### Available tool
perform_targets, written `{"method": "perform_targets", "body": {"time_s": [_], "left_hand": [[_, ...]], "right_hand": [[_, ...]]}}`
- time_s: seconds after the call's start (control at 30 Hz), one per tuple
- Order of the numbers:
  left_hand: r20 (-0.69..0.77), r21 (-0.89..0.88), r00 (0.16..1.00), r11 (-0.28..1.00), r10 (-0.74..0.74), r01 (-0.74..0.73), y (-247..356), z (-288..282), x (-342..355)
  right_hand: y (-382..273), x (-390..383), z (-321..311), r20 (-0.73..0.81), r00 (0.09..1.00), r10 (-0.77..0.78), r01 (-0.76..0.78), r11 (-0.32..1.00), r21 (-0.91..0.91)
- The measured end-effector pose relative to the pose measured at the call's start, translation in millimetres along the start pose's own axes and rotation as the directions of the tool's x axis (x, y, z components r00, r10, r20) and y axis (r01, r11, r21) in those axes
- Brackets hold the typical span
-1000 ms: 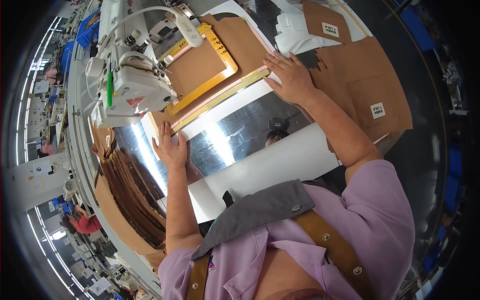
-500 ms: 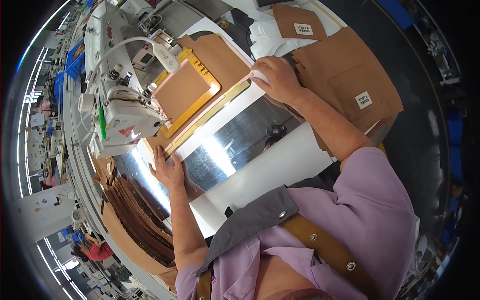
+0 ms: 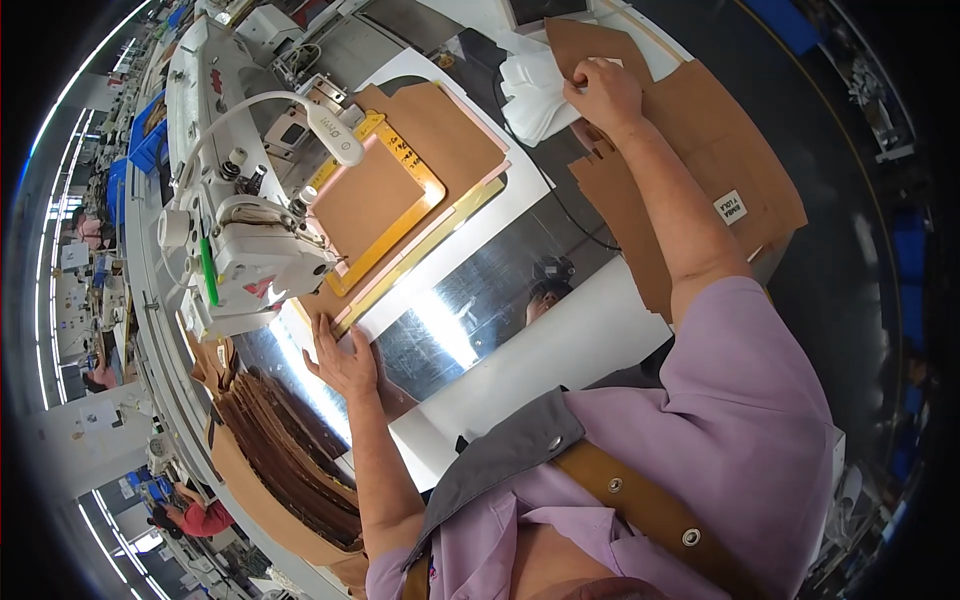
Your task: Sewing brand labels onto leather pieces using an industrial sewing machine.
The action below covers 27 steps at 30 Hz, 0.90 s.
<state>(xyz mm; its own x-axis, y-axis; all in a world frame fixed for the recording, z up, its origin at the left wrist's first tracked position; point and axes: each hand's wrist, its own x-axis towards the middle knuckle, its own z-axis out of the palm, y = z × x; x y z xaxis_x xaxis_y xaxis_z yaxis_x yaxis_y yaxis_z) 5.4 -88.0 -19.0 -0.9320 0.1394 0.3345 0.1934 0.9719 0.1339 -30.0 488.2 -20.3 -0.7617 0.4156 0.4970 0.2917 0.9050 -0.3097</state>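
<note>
My left hand (image 3: 345, 365) lies open, fingertips at the lower end of a brown sheet (image 3: 455, 135) layered with pink and pale yellow strips (image 3: 405, 268). A yellow template frame (image 3: 393, 228) lies on that sheet beside the white sewing machine (image 3: 245, 258). My right hand (image 3: 608, 98) is at the upper right, fingers curled closed over a small brown piece (image 3: 580, 38) and its pale label; what it grips is hidden. A white bundle (image 3: 530, 95) is next to it, above larger brown pieces (image 3: 760, 175).
A steel plate (image 3: 460, 290) and white sheet (image 3: 510, 355) lie in front of me. Stacked brown pieces (image 3: 275, 445) fill the left, with a blue bin (image 3: 148, 135) behind the machine. A co-worker in red (image 3: 200, 515) is at the lower left.
My right hand has left the far end of the strip and moved up and right to the small brown piece, curling its fingers. My left hand stays on the sheet.
</note>
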Motion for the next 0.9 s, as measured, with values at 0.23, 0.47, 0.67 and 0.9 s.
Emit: {"method": "perform_targets", "body": {"time_s": [0.23,0.47,0.67,0.9], "left_hand": [[-0.088,0.004,0.992,0.996,0.094,-0.094,-3.1,-0.1,-2.5],[0.141,-0.677,0.99,0.726,-0.032,0.12,82.7,-26.9,-14.4],[0.507,-0.838,0.857,0.178,-0.092,0.516,131.3,-0.1,18.8],[0.533,-0.776,0.836,0.319,-0.13,0.544,120.4,-4.8,13.9]], "right_hand": [[-1.8,-1.8,-26.1,-0.149,0.987,-0.058,0.084,0.981,0.174],[-143.7,-81.3,-102.2,-0.158,0.791,-0.591,0.585,0.657,0.475],[-206.4,-143.0,-85.2,0.097,0.5,-0.861,0.423,0.34,0.839],[-219.0,-113.8,-10.6,0.036,0.756,-0.654,0.452,0.562,0.693]]}}
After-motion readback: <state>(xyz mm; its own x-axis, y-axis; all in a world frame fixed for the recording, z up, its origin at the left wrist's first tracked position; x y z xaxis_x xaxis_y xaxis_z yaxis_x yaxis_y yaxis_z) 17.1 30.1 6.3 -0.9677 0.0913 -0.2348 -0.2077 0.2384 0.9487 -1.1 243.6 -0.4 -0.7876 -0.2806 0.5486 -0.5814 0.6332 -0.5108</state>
